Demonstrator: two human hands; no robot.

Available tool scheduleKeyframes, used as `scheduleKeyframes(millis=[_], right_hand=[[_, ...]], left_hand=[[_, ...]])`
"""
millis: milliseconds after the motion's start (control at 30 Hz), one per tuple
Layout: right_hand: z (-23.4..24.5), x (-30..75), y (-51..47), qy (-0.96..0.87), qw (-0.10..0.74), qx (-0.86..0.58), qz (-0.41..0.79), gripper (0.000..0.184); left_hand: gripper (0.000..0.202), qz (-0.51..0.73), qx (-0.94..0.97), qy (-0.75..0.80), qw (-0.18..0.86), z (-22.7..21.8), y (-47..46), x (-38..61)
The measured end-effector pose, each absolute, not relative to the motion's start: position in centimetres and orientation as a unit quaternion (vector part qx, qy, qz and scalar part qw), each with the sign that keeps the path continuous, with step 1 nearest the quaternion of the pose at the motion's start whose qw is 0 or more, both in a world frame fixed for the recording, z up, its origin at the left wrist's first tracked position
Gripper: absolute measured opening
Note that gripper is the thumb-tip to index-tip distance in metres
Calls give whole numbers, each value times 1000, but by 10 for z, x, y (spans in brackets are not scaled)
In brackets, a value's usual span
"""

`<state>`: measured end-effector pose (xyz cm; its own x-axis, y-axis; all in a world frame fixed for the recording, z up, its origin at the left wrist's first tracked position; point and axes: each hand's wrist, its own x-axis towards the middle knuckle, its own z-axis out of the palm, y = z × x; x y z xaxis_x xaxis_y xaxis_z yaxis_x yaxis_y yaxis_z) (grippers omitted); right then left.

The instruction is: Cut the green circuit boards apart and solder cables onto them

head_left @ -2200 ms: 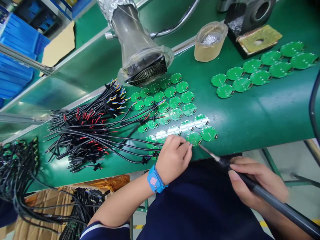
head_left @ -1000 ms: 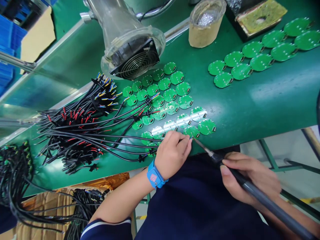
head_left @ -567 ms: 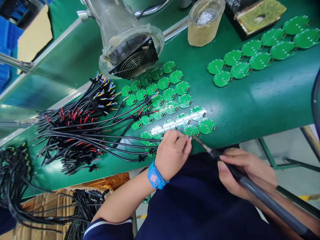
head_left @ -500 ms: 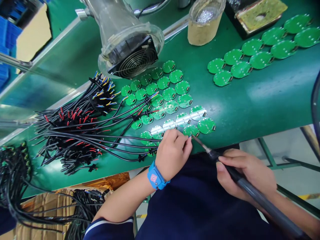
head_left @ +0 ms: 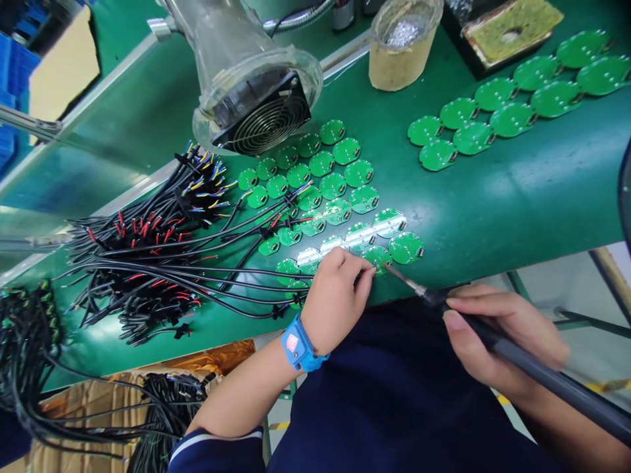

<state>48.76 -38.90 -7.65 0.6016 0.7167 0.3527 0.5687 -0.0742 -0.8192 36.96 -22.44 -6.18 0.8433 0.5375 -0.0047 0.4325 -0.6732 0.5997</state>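
Observation:
My left hand (head_left: 336,297), with a blue wrist strap (head_left: 296,345), rests at the near table edge with fingers pinched together over a round green circuit board (head_left: 378,257); what the pinch holds is too small to name. My right hand (head_left: 503,345) grips a black soldering iron (head_left: 532,371), its thin metal tip (head_left: 397,274) touching the near edge of that same board. Several more round green boards (head_left: 335,186) lie in rows behind it, some glinting. Black cables with red and coloured ends (head_left: 162,249) run from the left to these boards.
A fume extractor fan (head_left: 261,112) hangs over the back of the green table (head_left: 517,197). A tape roll holding solder bits (head_left: 401,43), a yellow sponge tray (head_left: 510,29) and another group of green boards (head_left: 503,105) sit at the back right. Cardboard and cable bundles (head_left: 29,355) lie lower left.
The iron's tip has shifted slightly right along the near board, and my right hand has slid right and lower. My left hand stays pinched in the same spot.

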Motion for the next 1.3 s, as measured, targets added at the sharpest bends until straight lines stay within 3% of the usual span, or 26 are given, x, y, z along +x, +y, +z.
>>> scheduleKeyframes(millis=[300,667,1033,1300], right_hand=[[-74,481,-380,-537,454,-711,27,20],[-70,487,-392,-384,511,-763,91,9],[-77,488,-379,-455,502,-733,63,20],[-77,489,-376,-475,481,-735,52,17]], left_hand=[[9,89,912,290,276,-63,-228,373],[10,80,908,298,284,-63,-228,373],[13,43,905,275,322,-58,-220,375],[11,18,893,307,329,-56,-219,376]])
